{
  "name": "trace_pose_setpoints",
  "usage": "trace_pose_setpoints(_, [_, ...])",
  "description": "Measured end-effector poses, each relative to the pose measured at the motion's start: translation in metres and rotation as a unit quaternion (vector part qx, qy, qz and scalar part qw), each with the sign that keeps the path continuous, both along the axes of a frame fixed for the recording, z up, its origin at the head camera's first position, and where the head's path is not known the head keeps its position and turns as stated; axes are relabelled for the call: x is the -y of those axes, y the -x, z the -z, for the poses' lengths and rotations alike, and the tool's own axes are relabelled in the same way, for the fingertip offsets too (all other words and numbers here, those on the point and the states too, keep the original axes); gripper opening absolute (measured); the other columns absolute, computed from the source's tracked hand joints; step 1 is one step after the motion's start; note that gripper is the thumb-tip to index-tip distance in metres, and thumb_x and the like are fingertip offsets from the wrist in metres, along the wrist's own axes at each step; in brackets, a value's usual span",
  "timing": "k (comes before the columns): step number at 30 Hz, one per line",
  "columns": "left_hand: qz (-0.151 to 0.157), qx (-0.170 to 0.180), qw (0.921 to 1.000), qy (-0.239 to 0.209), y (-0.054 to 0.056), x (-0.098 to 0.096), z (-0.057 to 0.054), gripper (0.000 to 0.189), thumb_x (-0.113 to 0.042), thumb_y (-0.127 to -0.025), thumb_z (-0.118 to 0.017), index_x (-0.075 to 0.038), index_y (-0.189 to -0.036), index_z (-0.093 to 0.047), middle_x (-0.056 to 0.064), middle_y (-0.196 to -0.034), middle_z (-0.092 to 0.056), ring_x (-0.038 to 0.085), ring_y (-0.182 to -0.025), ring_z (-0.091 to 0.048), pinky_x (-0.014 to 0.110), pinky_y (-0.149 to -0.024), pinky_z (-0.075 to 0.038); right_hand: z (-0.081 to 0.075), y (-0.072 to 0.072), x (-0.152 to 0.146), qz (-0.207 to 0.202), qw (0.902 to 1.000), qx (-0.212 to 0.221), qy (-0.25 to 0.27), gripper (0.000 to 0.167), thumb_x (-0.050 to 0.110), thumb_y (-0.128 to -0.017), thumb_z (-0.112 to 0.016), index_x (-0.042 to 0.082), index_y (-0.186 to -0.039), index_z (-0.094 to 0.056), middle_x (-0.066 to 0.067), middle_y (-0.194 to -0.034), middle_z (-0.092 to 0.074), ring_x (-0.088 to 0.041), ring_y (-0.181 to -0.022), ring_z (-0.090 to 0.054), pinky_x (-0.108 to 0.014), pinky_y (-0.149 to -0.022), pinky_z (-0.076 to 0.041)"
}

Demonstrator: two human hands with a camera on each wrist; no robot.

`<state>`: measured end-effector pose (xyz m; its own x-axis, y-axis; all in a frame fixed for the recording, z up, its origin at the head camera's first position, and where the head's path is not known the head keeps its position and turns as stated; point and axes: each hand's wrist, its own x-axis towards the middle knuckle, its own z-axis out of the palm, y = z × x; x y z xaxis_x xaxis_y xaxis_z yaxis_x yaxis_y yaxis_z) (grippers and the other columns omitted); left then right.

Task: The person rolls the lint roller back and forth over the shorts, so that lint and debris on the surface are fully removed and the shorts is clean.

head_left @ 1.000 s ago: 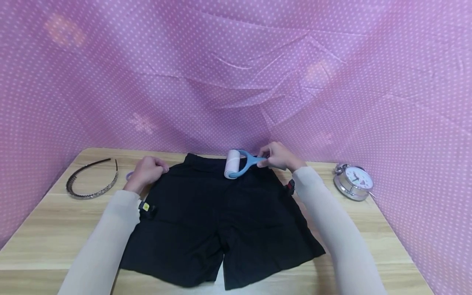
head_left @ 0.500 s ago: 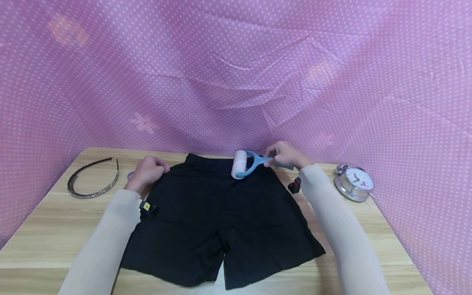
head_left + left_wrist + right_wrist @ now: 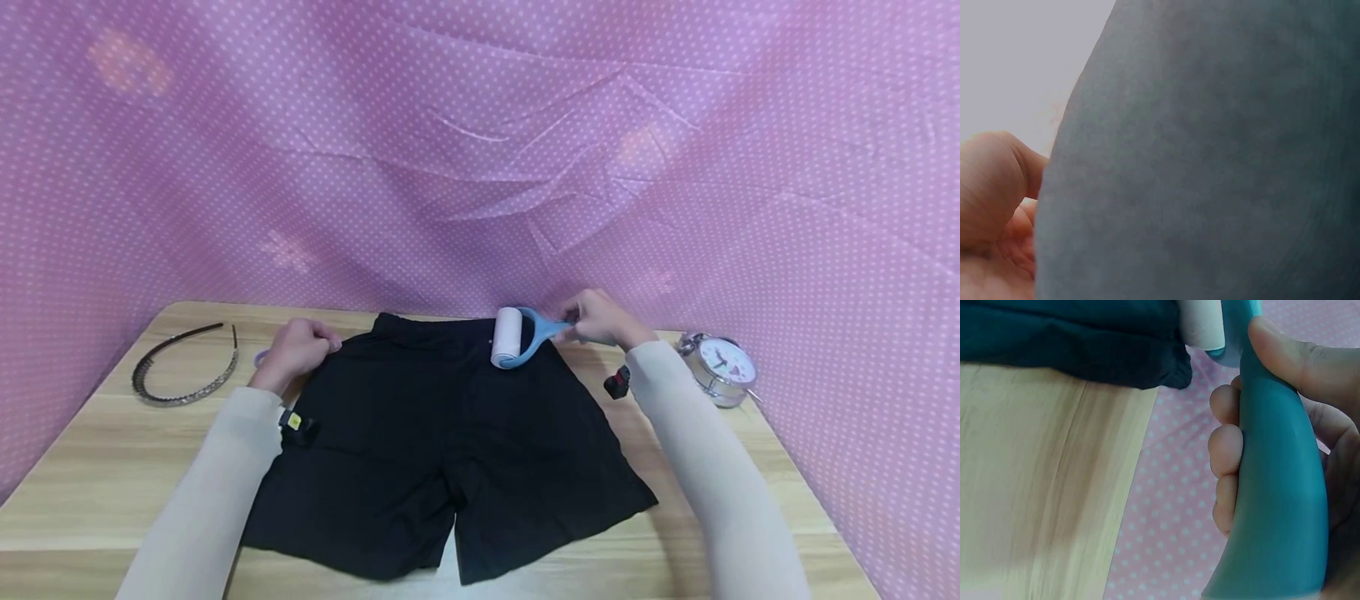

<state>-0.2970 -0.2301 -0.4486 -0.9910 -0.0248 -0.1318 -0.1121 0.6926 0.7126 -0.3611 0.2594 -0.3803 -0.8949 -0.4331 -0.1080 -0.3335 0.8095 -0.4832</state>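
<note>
Black shorts (image 3: 405, 400) lie spread flat, waistband toward the back. My left hand (image 3: 300, 346) pinches their left side edge just below the waistband. In the left wrist view the cloth (image 3: 1197, 150) fills most of the picture and hides the fingertips of the left hand (image 3: 991, 194). My right hand (image 3: 600, 318) grips the blue handle of a lint roller (image 3: 507, 337), whose white roll is over the right end of the waistband. The right wrist view has the fingers (image 3: 1225, 450) curled round the handle (image 3: 1279, 487), the thumb lying along it.
A headband (image 3: 187, 398) lies at the left of the wooden table (image 3: 82, 500). A small purple thing (image 3: 260, 357) is partly hidden behind the left hand. An alarm clock (image 3: 723, 367) stands at the right, partly behind the right sleeve. Pink dotted cloth (image 3: 480, 167) hangs round the table.
My right hand has drawn the lint roller to the right along the waistband, nearer the shorts' right edge. The left hand keeps its place on the shorts.
</note>
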Motion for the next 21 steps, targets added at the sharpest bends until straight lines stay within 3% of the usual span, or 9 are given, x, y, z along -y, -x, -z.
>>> trace_pose_setpoints(7, [-0.001, 0.002, 1.0000, 0.001, -0.003, 0.000, 0.000, 0.026, -0.022, -0.096, -0.057, -0.006, -0.110, -0.072, 0.019, -0.124, -0.067, 0.036, -0.119, -0.058, 0.055, -0.106, -0.044, 0.004, 0.000, -0.009, 0.004, 1.0000, 0.002, 0.001, 0.014, 0.022, -0.083, -0.082, 0.016, -0.095, -0.078, -0.001, -0.062, -0.061, -0.012, -0.049, -0.038, -0.024, -0.050, -0.036])
trace_pose_setpoints(13, [-0.001, 0.002, 1.0000, 0.000, -0.004, -0.001, -0.001, 0.027, -0.022, -0.097, -0.057, -0.005, -0.111, -0.071, 0.019, -0.124, -0.066, 0.037, -0.119, -0.058, 0.056, -0.108, -0.044, 0.006, -0.001, -0.013, 0.008, 0.9999, -0.010, 0.000, 0.010, 0.022, -0.083, -0.082, 0.018, -0.090, -0.077, -0.001, -0.066, -0.064, -0.012, -0.051, -0.036, -0.024, -0.050, -0.035])
trace_pose_setpoints(21, [-0.004, -0.002, 1.0000, 0.001, -0.004, -0.001, 0.001, 0.026, -0.021, -0.096, -0.057, -0.006, -0.109, -0.072, 0.019, -0.122, -0.068, 0.036, -0.118, -0.059, 0.055, -0.108, -0.045, 0.008, -0.001, -0.020, 0.015, 0.9998, -0.007, -0.005, 0.013, 0.025, -0.082, -0.082, 0.017, -0.092, -0.078, 0.003, -0.061, -0.056, -0.012, -0.051, -0.034, -0.025, -0.050, -0.034])
